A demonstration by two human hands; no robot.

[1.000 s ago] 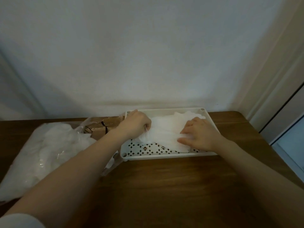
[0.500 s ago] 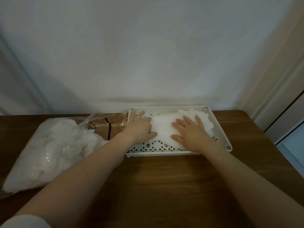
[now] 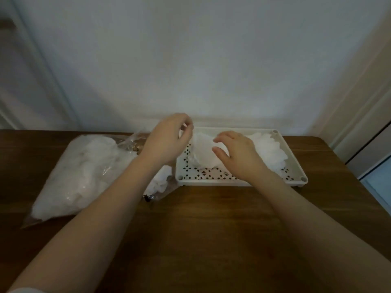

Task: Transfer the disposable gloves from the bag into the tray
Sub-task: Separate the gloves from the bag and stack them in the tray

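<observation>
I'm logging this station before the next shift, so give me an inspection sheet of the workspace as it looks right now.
Surface: dark brown wooden table, set against a white wall.
Job's things: clear plastic bag, lying on its side at left, still full of white disposable gloves; white perforated plastic tray at right holding a pile of thin white gloves.
Clutter: small dark item at the bag's mouth, too unclear to identify.
Grippers: left hand raised over the tray's left end, fingers curled, apparently pinching a glove; right hand over the glove pile, fingers loosely curved.
Cables: nothing seen.
Surroundings: pale door frame at right.
</observation>
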